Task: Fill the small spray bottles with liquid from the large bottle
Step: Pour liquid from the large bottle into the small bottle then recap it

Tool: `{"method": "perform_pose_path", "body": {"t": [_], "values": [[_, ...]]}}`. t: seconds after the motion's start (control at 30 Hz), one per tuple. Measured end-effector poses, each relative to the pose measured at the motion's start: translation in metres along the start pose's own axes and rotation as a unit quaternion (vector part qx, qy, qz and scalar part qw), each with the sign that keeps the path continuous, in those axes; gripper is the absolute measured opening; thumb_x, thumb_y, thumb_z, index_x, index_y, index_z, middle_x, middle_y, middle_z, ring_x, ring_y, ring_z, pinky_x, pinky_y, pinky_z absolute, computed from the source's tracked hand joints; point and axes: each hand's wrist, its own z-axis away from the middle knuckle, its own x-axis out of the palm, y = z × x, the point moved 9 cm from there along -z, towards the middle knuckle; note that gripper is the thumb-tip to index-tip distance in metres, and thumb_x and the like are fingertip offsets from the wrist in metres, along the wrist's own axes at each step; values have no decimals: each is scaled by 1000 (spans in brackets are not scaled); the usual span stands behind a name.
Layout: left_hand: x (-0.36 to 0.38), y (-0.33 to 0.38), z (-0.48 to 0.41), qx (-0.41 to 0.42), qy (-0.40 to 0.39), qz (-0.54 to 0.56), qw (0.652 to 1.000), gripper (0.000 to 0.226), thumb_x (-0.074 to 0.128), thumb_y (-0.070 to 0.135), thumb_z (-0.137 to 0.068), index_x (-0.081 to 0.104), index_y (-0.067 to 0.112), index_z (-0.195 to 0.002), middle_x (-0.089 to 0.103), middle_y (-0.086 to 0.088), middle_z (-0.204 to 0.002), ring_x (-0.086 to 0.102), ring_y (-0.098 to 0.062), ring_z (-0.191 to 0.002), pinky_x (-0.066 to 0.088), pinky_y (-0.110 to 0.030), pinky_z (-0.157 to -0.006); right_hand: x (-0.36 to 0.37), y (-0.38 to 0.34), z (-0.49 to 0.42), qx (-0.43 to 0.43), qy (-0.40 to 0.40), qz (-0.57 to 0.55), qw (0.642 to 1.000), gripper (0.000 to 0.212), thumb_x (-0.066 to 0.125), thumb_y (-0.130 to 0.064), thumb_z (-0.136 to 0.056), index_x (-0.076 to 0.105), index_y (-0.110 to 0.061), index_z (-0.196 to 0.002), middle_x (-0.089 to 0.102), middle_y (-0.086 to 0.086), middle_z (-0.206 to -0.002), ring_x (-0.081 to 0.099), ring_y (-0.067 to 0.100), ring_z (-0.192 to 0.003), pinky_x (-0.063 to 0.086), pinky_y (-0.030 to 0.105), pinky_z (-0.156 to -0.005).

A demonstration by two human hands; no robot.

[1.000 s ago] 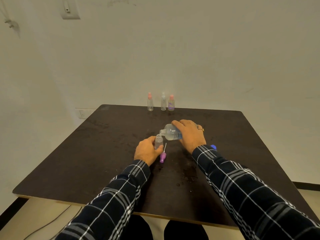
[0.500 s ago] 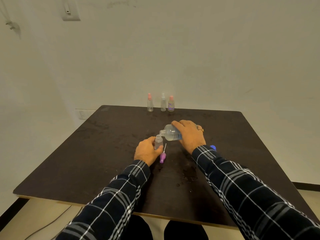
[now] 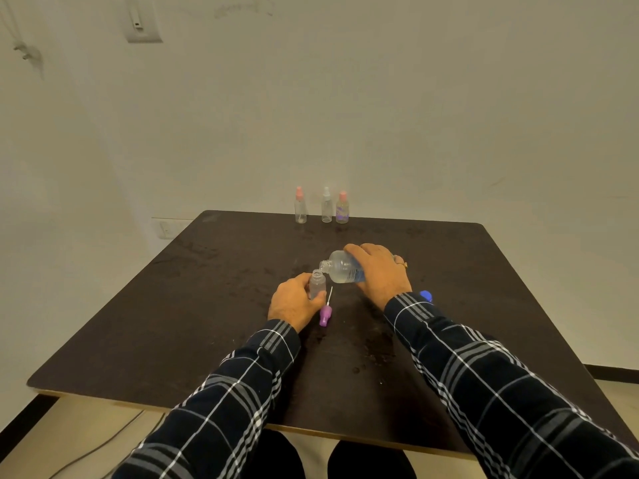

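My left hand grips a small clear spray bottle that stands upright and uncapped on the dark table. My right hand holds the large clear bottle tipped on its side, its open mouth just above the small bottle's neck. A purple spray cap with its white tube lies on the table beside my left hand. The large bottle's blue cap lies just right of my right wrist.
Three small capped spray bottles stand in a row at the table's far edge: a pink-topped one, a white-topped one and a pink-topped one with a purple label. Wet spots mark the table near my arms.
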Motion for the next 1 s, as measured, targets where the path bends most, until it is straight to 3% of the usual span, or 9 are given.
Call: {"method": "perform_pose_path", "body": {"t": [0.17, 0.37, 0.53, 0.77, 1.0], "values": [[0, 1, 1, 6, 1, 0, 1000, 31, 66, 35, -92, 65, 23, -121, 69, 3, -97, 64, -17, -90, 53, -34, -82, 12, 6, 4, 34, -12, -104, 994, 73, 79, -28, -79, 39, -30, -141, 52, 3, -137, 49, 27, -126, 42, 58, -105], [0, 0, 2, 3, 1, -1, 1000, 32, 67, 37, -91, 64, 25, -120, 67, 5, -97, 65, -17, -93, 50, -31, -80, 14, 16, 6, 72, 4, -169, 983, 82, 83, -33, -74, 34, -35, -140, 52, 0, -139, 51, 25, -127, 39, 59, -107], [-1, -1, 2, 1, -1, -8, 1000, 32, 67, 38, -91, 64, 26, -120, 68, 5, -101, 65, -17, -95, 52, -33, -84, 15, 21, 9, 103, 37, -259, 960, 84, 85, -29, -73, 36, -28, -141, 53, 3, -139, 51, 24, -127, 44, 41, -106], [1, -1, 1, 0, -3, -4, 1000, 35, 67, 36, -92, 62, 24, -125, 71, 2, -111, 64, -16, -98, 53, -34, -89, 16, 29, 18, 134, 60, -381, 913, 81, 85, -21, -74, 37, -23, -139, 54, 1, -138, 51, 21, -128, 38, 26, -99], [4, -3, -1, -5, -7, -9, 1000, 42, 67, 36, -93, 59, 22, -132, 69, 0, -119, 64, -17, -105, 53, -35, -94, 29, 28, 20, 149, 33, -421, 894, 86, 84, -26, -76, 31, -25, -143, 50, 1, -142, 49, 22, -129, 39, 29, -98]]}}
